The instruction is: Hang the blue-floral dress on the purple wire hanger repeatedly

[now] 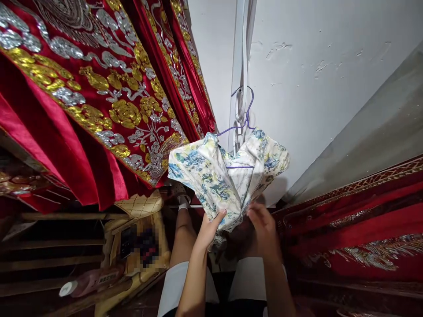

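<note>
A white garment with blue and yellow flowers (224, 176) hangs on a purple wire hanger (243, 119), whose hook rests on a white pipe (240, 66) against the wall. My left hand (209, 229) grips the lower edge of the garment, thumb over the cloth. My right hand (262, 226) is at the garment's bottom right, fingers curled down onto the fabric; it is slightly blurred, and I cannot see a clear grip.
Red garments with gold and silver embroidery (99, 97) hang at the left. More red embroidered cloth (357, 220) lies at the right. A wooden chair with a quilted cushion (139, 204) and a pink bottle (89, 281) stand low left. My legs show below.
</note>
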The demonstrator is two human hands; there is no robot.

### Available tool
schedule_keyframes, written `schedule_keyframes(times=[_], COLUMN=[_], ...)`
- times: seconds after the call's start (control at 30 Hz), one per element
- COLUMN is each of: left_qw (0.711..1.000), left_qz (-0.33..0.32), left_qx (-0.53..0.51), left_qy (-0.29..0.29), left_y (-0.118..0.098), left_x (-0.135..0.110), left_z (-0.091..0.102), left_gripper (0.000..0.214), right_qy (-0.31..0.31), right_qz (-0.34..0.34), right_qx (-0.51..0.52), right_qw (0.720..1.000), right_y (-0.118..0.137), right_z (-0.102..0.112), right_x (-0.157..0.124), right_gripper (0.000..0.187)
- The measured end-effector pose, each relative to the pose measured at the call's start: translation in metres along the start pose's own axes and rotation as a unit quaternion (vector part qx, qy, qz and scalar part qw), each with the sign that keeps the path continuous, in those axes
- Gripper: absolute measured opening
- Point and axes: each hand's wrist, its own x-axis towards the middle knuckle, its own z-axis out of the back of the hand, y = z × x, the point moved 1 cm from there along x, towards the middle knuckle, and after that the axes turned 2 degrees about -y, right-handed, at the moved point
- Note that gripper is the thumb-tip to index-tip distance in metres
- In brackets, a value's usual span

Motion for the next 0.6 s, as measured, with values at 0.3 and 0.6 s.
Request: schedule_keyframes(times=[0.3, 0.6], left_qw=[1.000, 0.991], left_qz=[-0.025, -0.066], left_qx=[0.014, -0.009], left_qy=[0.012, -0.116], left_y=[-0.010, 0.001], left_x=[-0.009, 0.006], left_z=[0.006, 0.016], left_gripper=[0.070, 0.054], right_qy=[0.204, 0.111], right_qz=[-0.077, -0.097], right_qx=[-0.081, -0.003], right_qw=[0.973, 0.989], right_y=[-0.015, -0.031], right_z=[-0.015, -0.005], right_x=[0.007, 0.002], right_gripper=[0.040, 0.051])
